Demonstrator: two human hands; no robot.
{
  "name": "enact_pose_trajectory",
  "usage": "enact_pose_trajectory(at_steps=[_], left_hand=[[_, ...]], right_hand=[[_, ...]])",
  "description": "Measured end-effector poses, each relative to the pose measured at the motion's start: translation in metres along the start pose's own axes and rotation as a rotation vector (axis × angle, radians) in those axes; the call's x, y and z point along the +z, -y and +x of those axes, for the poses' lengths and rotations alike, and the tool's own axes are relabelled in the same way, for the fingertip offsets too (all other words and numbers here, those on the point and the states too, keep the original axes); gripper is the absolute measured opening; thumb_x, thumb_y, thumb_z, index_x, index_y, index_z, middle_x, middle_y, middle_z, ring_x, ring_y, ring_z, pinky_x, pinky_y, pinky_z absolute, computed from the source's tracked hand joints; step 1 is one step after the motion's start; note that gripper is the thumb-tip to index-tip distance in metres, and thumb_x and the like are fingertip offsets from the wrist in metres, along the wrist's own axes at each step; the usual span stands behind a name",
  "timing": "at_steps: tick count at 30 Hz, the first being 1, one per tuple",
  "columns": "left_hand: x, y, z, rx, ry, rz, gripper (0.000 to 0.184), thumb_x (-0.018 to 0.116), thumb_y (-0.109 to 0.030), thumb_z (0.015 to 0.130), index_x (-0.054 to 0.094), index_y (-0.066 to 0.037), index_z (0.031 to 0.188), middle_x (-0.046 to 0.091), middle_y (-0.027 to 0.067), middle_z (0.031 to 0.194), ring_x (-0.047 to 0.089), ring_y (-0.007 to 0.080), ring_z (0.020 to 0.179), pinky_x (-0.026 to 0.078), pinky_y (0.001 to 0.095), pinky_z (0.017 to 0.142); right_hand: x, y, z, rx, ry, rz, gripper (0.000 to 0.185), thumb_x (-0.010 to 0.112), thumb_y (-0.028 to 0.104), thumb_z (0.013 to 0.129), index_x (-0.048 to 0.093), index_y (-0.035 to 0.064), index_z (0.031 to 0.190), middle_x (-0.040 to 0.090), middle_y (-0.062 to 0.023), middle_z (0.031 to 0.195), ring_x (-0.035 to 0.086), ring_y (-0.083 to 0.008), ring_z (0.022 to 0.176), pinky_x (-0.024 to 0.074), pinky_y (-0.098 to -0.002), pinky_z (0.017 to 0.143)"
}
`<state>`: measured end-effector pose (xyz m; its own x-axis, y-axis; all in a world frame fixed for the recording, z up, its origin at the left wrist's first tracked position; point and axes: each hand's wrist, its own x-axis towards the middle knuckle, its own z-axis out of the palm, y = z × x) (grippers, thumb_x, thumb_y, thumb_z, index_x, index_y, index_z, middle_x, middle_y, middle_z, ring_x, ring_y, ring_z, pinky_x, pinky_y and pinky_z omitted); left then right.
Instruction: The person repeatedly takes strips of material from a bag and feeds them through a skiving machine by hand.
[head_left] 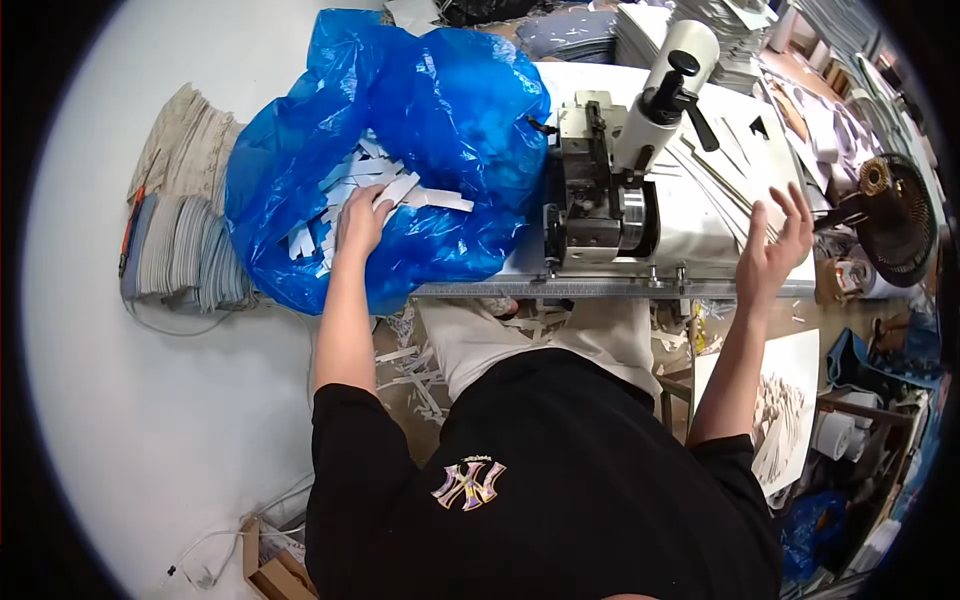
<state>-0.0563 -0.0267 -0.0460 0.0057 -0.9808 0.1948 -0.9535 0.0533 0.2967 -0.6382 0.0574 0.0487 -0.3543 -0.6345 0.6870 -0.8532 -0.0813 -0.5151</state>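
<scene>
My left hand (361,222) reaches into a blue plastic bag (450,110) and is closed on a white strip (401,188). Around it, inside the bag, lies a heap of similar pale strips (345,180); another strip (445,200) rests across the blue plastic to the right. The fingers partly cover what they hold, so I cannot tell how many strips are in them. My right hand (776,245) hovers at the right end of the worktable, fingers apart and holding nothing. Between both hands stands a metal machine (592,185) with a white cylindrical arm (668,90).
A black fan (895,220) stands just beyond my right hand. Long thin strips (710,175) lie on the white tabletop (690,240). Stacked fabric pieces (180,250) sit left of the bag. Scraps litter the floor (410,375), and a board with cut strips (785,410) is at lower right.
</scene>
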Motion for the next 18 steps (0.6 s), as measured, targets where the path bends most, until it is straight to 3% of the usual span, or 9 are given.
enact_pose_trajectory(at_steps=[4,12,15,17,18], left_hand=[[0.002,-0.008,-0.011,0.039,-0.004,-0.125,0.040,0.073,-0.027,0.099,0.073,-0.002,0.130,0.072,0.0206,0.129,0.068,0.0415,0.118,0.054,0.0444,0.101],[-0.036,-0.044,-0.012,-0.017,-0.141,-0.159,0.035,0.072,-0.024,0.101,0.073,-0.007,0.131,0.075,0.0175,0.118,0.070,0.0391,0.112,0.055,0.0458,0.097],[-0.060,-0.106,-0.009,0.125,-0.063,-0.416,0.035,0.070,-0.024,0.103,0.072,-0.007,0.133,0.075,0.0168,0.118,0.070,0.0391,0.109,0.055,0.0442,0.094],[-0.059,-0.157,-0.016,0.102,0.241,-0.686,0.032,0.069,-0.024,0.104,0.072,-0.007,0.131,0.074,0.0153,0.120,0.070,0.0367,0.104,0.056,0.0426,0.090],[-0.058,-0.184,-0.019,0.115,0.250,-0.693,0.032,0.069,-0.024,0.104,0.072,-0.007,0.131,0.074,0.0153,0.120,0.070,0.0367,0.104,0.056,0.0426,0.090]], right_hand=[[0.023,0.021,-0.016,-0.078,0.248,0.144,0.026,0.072,0.022,0.101,0.070,0.0079,0.123,0.057,-0.0109,0.151,0.042,-0.0330,0.142,0.0305,-0.0473,0.121],[0.039,0.020,-0.036,-0.049,0.369,0.198,0.023,0.073,0.019,0.099,0.072,0.0090,0.119,0.061,-0.0106,0.145,0.049,-0.0330,0.135,0.0380,-0.0457,0.116],[0.036,0.028,-0.034,-0.049,0.382,0.186,0.019,0.074,0.015,0.098,0.073,0.0070,0.115,0.062,-0.0098,0.143,0.051,-0.0308,0.132,0.0418,-0.0434,0.114],[0.037,0.031,-0.032,-0.050,0.393,0.194,0.019,0.074,0.015,0.097,0.073,0.0072,0.115,0.063,-0.0099,0.142,0.051,-0.0310,0.132,0.0415,-0.0436,0.114],[0.040,0.032,-0.031,-0.062,0.413,0.241,0.019,0.074,0.015,0.097,0.073,0.0074,0.114,0.064,-0.0100,0.140,0.051,-0.0312,0.131,0.0411,-0.0438,0.114]])
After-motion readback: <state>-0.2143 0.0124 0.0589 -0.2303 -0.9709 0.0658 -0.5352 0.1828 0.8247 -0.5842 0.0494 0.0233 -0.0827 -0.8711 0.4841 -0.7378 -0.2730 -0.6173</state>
